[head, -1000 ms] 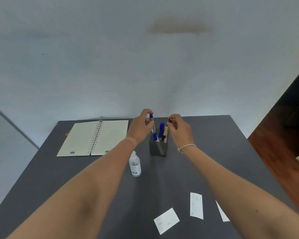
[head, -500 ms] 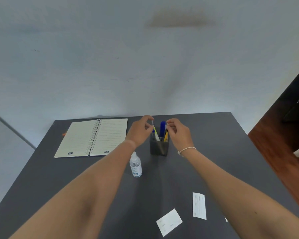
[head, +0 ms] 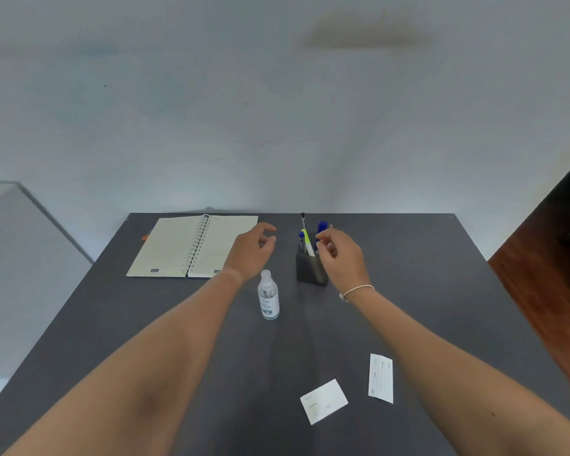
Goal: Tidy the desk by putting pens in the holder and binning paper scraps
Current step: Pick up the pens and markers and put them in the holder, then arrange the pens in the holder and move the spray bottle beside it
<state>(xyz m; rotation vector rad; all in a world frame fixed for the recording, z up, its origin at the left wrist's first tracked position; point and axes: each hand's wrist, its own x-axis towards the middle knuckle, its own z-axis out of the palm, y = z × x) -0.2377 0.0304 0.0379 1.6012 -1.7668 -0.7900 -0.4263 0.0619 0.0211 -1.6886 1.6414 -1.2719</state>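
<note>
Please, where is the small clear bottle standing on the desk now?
In the head view, the small clear bottle stands upright near the middle of the desk, just in front and left of the pen holder, below the left hand.

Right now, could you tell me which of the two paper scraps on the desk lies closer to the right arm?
The narrow upright scrap, right beside the right forearm. The other scrap lies tilted, further left and nearer the desk's front edge.
</note>
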